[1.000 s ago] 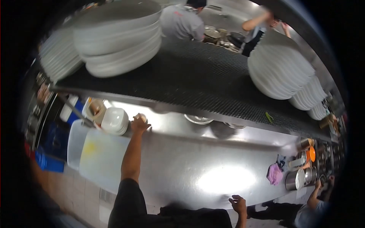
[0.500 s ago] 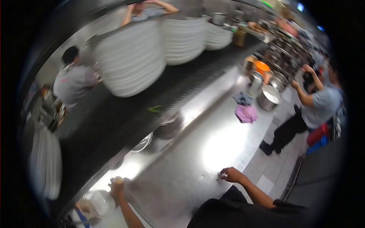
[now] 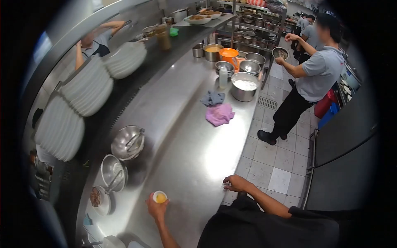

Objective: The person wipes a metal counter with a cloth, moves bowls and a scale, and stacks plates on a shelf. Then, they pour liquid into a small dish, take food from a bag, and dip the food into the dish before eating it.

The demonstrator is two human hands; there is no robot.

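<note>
One small cup [image 3: 159, 196] sits gripped in left hand [image 3: 156, 208] fingers; right hand [image 3: 235, 183] loosely curled.

A small white cup [image 3: 159, 196] holds yellow-orange sauce. On the shiny steel counter [image 3: 194, 140] lie a pink cloth [image 3: 219, 114] and a grey-blue cloth [image 3: 213, 98]; an orange jug [image 3: 229, 55] stands beyond them.

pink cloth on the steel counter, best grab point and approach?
Pinch the bunched, raised folds in the middle of the pink cloth, probably from straight above. It lies loosely crumpled on the steel counter, so no edge stands up. The grey cloth sits just behind, so the near, aisle side is freer.
</note>
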